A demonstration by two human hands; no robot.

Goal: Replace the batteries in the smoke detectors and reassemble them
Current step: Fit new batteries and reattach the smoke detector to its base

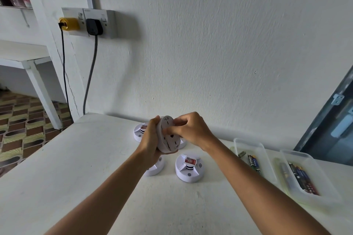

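I hold a round white smoke detector (170, 141) on edge above the table, its flat back plate turned to the right. My left hand (150, 139) grips its rim from the left. My right hand (189, 129) pinches the back plate with curled fingers. Below, a white detector with a red label (189, 168) sits on the white table (76, 168). Another detector (155, 169) is half hidden under my left wrist. A third (140, 131) lies behind my left hand, and the edge of one more (182, 142) shows under my right hand.
Two clear plastic trays stand at the right, the near-left tray (250, 156) and the right tray (305, 175), each holding several batteries. Wall sockets with a yellow plug (69, 24) and a black plug (94, 26) hang cables down at the left. A door frame (328, 120) is at right.
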